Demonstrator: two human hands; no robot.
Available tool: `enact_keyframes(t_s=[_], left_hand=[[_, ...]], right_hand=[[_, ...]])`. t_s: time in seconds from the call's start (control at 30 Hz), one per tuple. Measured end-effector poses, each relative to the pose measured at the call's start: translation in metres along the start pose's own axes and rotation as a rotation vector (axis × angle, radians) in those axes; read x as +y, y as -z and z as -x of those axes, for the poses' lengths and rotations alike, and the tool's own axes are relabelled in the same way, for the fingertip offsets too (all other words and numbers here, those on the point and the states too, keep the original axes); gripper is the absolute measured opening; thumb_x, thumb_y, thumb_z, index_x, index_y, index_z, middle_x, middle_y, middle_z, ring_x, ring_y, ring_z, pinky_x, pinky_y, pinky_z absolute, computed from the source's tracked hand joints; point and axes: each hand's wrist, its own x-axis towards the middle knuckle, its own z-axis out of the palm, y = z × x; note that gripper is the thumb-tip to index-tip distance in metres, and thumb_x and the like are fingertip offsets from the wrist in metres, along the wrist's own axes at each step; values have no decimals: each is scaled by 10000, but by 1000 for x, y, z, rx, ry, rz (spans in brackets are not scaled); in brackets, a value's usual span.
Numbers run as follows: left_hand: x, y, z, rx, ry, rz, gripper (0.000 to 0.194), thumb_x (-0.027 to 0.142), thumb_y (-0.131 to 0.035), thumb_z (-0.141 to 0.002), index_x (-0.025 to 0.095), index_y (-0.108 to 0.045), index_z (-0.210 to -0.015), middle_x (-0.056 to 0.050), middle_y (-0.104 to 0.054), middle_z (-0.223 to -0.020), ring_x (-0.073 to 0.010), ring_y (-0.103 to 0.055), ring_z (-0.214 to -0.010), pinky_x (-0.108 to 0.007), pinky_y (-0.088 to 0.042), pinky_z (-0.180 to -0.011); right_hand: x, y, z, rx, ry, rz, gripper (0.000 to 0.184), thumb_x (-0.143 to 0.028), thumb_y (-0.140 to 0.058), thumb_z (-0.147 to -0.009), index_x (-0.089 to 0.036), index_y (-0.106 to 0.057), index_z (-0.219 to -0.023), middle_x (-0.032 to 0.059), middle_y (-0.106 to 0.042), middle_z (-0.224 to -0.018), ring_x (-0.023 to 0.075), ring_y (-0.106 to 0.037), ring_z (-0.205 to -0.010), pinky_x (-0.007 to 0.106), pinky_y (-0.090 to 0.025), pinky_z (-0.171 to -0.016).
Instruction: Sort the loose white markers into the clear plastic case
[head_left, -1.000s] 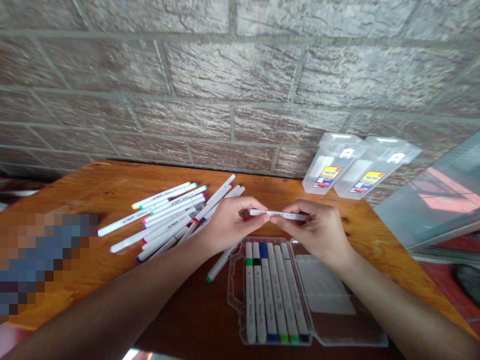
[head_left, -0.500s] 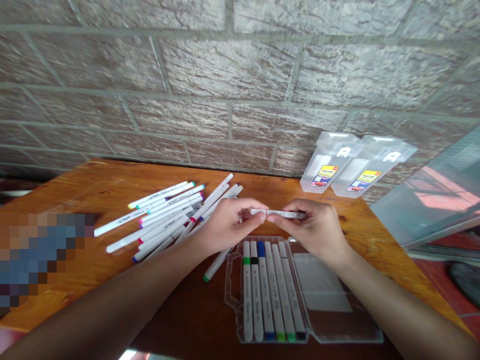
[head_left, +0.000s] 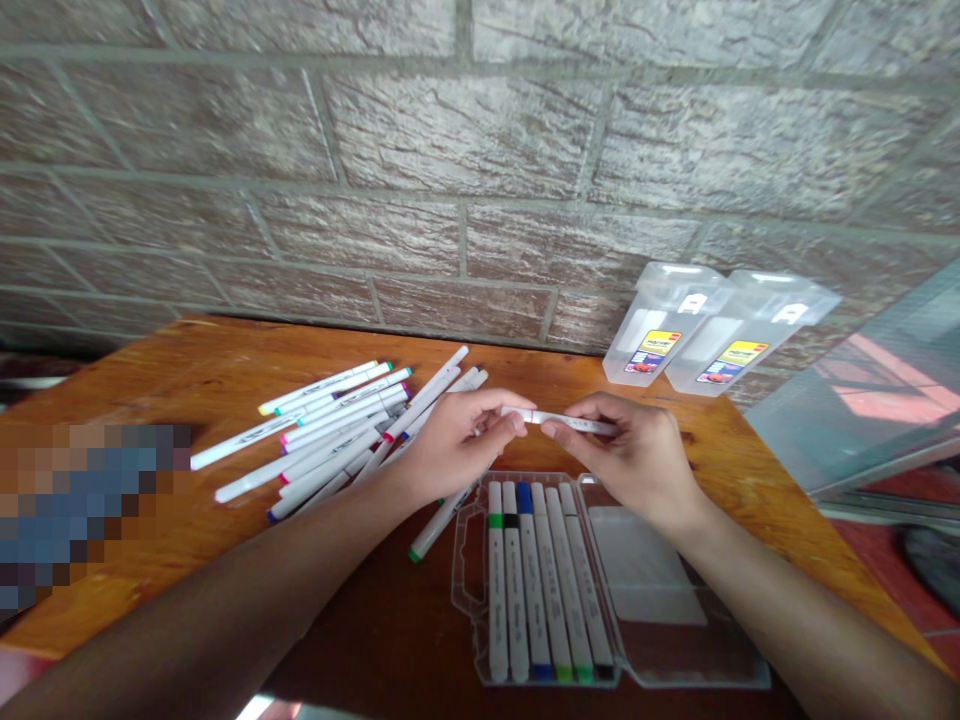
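A white marker [head_left: 574,422] with a thin red ring is held level between my two hands, above the table. My left hand [head_left: 465,435] pinches its capped left end. At the other end, my right hand [head_left: 634,440] grips the barrel between thumb and fingers. Just below lies an open clear plastic case [head_left: 472,590], with several white markers [head_left: 551,590] side by side in its left half. Beyond my left forearm, a loose pile of white markers [head_left: 337,430] with coloured ends spreads over the table; my left hand hides part of it.
Two clear plastic holders [head_left: 652,335] with yellow and blue labels stand at the back right by the brick wall [head_left: 465,130]. The wooden table [head_left: 217,370] meets that wall. A pixelated patch covers the left edge. A glass panel [head_left: 892,370] is at the right.
The marker has tilted slightly, its left end now higher. My left fingers have shifted a little left along the cap, and more of the red ring shows between my hands.
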Motion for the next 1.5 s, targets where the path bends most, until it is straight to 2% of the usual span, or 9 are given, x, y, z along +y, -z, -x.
enact_keyframes(t_s=[0.13, 0.57, 0.97, 1.23, 1.5], left_hand=[[-1, 0, 0, 5, 10, 33, 271, 386, -632, -954, 159, -749, -1044, -61, -723, -842, -161, -615, -696, -259, -454, -634], [6, -2, -1, 39, -18, -87, 190, 331, -664, -929, 156, -738, -937, -27, -712, -832, -135, -572, -698, -241, -414, -627], [-3, 0, -1, 24, 19, -21, 250, 396, -618, -967, 168, -698, -1029, -12, -631, -758, -144, -575, -648, -253, -411, -583], [-7, 0, 1, -2, 23, 11, 264, 414, -565, -1006, 182, -673, -1072, -14, -630, -834, -129, -594, -678, -240, -442, -606], [-3, -2, -1, 25, 39, 74, 228, 371, -575, -1001, 167, -659, -1061, -2, -626, -862, -100, -595, -657, -218, -459, -600]], right_hand=[[1, 0, 0, 0, -1, 0, 247, -442, -745, -892, -200, -761, -847, 36, -751, -750, 158, -624, -592, 269, -470, -549], [-2, 1, 1, -22, 49, 6, 187, -386, -752, -894, -207, -750, -841, 26, -751, -761, 166, -657, -631, 276, -483, -592], [4, 0, -1, -13, 4, -103, 177, -381, -765, -888, -206, -762, -916, 24, -758, -796, 152, -649, -625, 258, -478, -563], [7, 0, -3, 19, -33, -158, 196, -389, -781, -868, -200, -774, -920, 42, -766, -814, 156, -651, -639, 254, -485, -555], [3, 1, -6, 68, -87, -214, 202, -374, -808, -830, -188, -777, -904, 58, -763, -798, 152, -622, -594, 260, -471, -514]])
